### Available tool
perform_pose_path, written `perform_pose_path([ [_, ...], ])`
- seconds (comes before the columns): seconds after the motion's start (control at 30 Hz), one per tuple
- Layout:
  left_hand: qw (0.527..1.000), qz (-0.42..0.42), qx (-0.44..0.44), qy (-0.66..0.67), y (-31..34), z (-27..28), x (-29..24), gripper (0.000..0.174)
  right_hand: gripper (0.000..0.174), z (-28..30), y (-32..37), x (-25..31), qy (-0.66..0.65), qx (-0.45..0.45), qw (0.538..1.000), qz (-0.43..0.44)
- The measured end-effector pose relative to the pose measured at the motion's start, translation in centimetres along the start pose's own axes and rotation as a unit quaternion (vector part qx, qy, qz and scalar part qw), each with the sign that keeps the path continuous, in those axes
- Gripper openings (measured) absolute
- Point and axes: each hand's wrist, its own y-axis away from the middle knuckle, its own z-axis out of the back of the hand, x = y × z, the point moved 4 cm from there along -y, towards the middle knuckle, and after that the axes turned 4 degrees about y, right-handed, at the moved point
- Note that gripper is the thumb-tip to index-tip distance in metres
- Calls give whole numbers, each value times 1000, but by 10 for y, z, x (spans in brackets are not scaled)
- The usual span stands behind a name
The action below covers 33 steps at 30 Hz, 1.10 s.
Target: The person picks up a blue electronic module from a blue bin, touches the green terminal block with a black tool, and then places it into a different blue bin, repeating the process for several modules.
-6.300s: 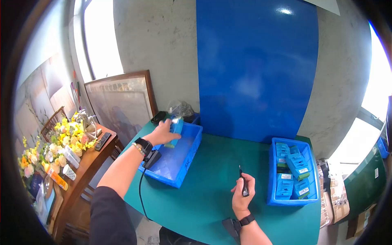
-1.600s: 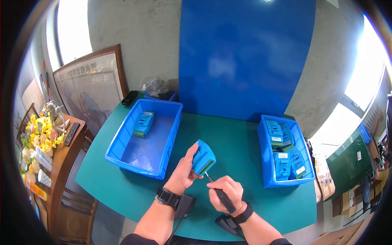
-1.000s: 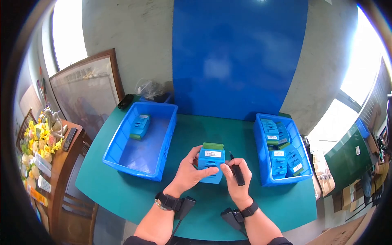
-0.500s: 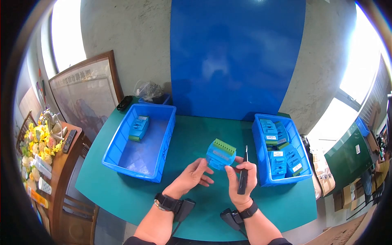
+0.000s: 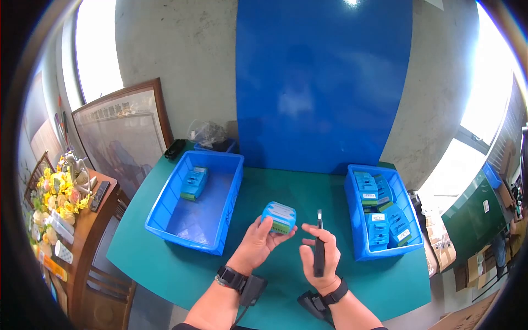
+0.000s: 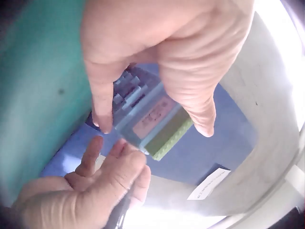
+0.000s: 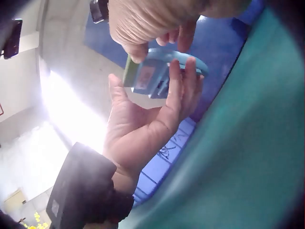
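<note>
My left hand (image 5: 256, 245) holds a blue module (image 5: 279, 213) by its sides, its green terminal strip facing my body. In the left wrist view, thumb and fingers of the left hand (image 6: 162, 52) lie on either side of the module (image 6: 145, 112). My right hand (image 5: 325, 258) grips a black screwdriver (image 5: 319, 256), blade up, just right of the module. The right wrist view has the right hand (image 7: 162, 21) above the module (image 7: 155, 76), its thumb by the green strip; whether it touches I cannot tell. The left hand (image 7: 147, 119) is underneath.
A blue bin (image 5: 223, 220) on the left holds one module (image 5: 194, 182); another bin (image 5: 357, 220) on the right holds several. Both stand on the green table (image 5: 181, 275). At the back left are a plastic bag (image 5: 208, 133) and a black object (image 5: 175, 148).
Half a second ago the module was at my right fingertips; now the left hand has it, its green strip turned from the far side to the near side. The right hand still grips the screwdriver.
</note>
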Motion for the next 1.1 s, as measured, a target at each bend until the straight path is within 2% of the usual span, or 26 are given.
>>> perform_pose_path([
  [0.13,994,-73,-65,-44,-3,7,-2,56,38,3,9,-6,-103,-4,994,-47],
  [0.17,994,-68,-74,-32,-2,9,-1,58,32,3,11,-7,-103,-8,993,-56],
  [0.27,994,-48,-98,9,-1,12,0,63,22,2,11,-3,-55,32,998,7],
  [0.3,993,-38,-107,26,-1,8,-2,63,29,2,10,1,-12,55,998,41],
  [0.4,992,-37,-118,25,-2,6,-1,61,16,-1,11,6,-5,54,996,72],
  [0.53,992,-40,-120,3,-2,9,1,57,22,-2,12,6,15,36,994,105],
  [0.73,986,-60,-153,-16,-2,16,6,54,20,-3,10,5,31,35,996,71],
  [0.93,984,-69,-162,-32,-1,16,6,51,17,-3,12,5,23,26,996,87],
  [1.1,983,-75,-163,-39,1,12,5,47,14,-4,12,5,27,32,997,58],
])
